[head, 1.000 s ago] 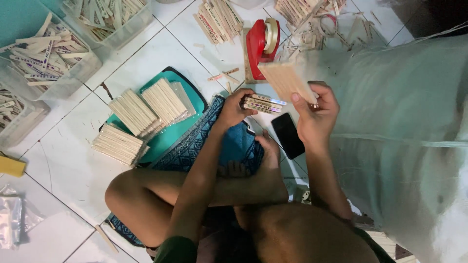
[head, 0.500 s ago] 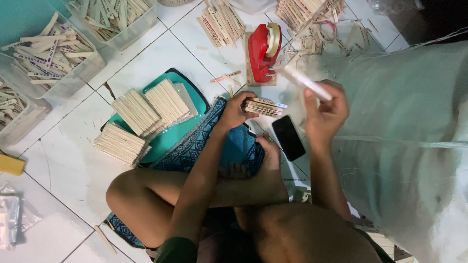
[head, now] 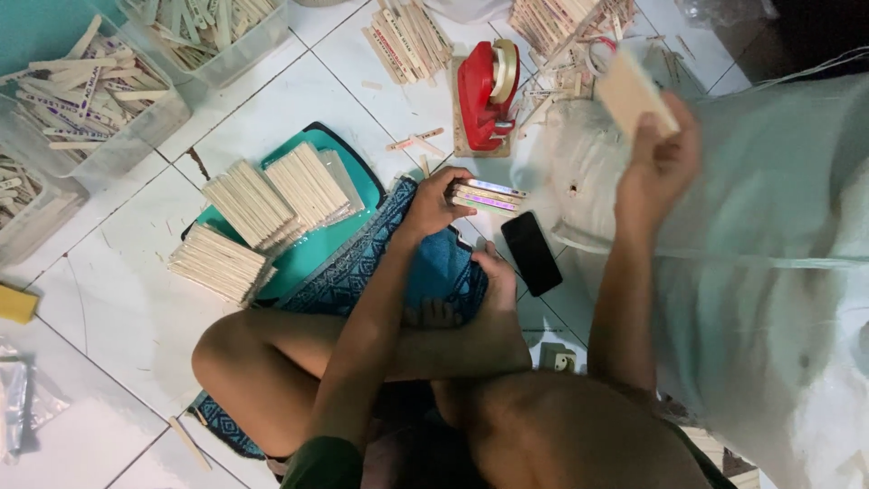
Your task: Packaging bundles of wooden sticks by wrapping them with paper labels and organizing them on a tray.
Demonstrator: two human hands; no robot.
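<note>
A: Where are your hands, measured from the red tape dispenser [head: 486, 95]?

B: Your left hand [head: 437, 203] sits just below the dispenser, toward your knees. Its grip is closed around a small bundle of flat wooden sticks [head: 489, 195], thumb on one side, fingers wrapped over the near end, and the bundle pokes out to the right of the hand.

A: And the other one?

B: Your right hand [head: 663, 156] is raised to the right of the dispenser, over the big pale plastic sack [head: 778, 235]. Its grip is pinched shut on a flat stack of pale wooden sticks [head: 634, 91], held tilted. The stack is blurred, so you can't count the sticks.

A: What else lies around the dispenser?

B: A black phone [head: 531, 253] lies face down on the white tiled floor [head: 299, 91], below the dispenser and just beside the bundle in your left hand. To the left of the dispenser a teal tray [head: 348, 163] carries neat blocks of sticks [head: 276, 195], with one more block [head: 220, 263] at its lower left edge. Farther left, clear plastic bins [head: 136, 136] hold loose sticks. Above the dispenser, more sticks lie in loose heaps [head: 409, 38]. A blue patterned cloth [head: 362, 267] runs under your crossed legs, below the dispenser.
</note>
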